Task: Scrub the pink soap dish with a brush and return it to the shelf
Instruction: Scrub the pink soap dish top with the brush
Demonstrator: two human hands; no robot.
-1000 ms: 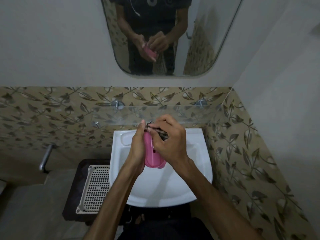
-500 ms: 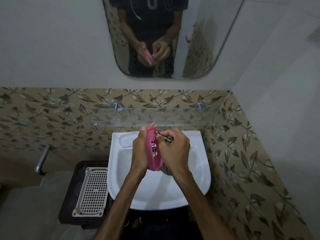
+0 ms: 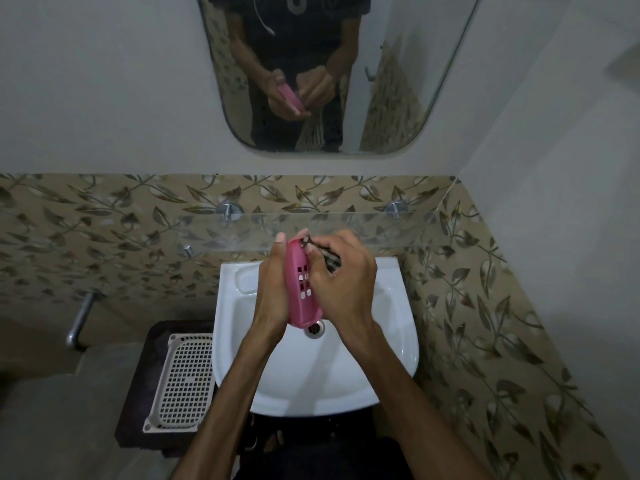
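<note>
My left hand point(image 3: 272, 289) holds the pink soap dish point(image 3: 300, 289) on edge above the white sink point(image 3: 381, 358), its slotted side turned to the right. My right hand point(image 3: 341, 282) grips a thin dark brush point(image 3: 323, 254) and holds it against the dish's upper end. Only the brush's wire tip and some dark bristles show past my fingers. A glass shelf point(image 3: 374, 223) runs along the tiled wall just behind both hands.
A mirror point(image 3: 346, 64) above the tiles reflects my hands and the dish. A white perforated tray point(image 3: 180, 382) lies on a dark stand left of the sink. A metal tap point(image 3: 79, 320) sticks out of the left wall. The sink drain point(image 3: 315, 329) sits just below the dish.
The dish has turned so its slotted side faces me more. My right hand has shifted along the dish with the brush. The camera has tilted slightly.
</note>
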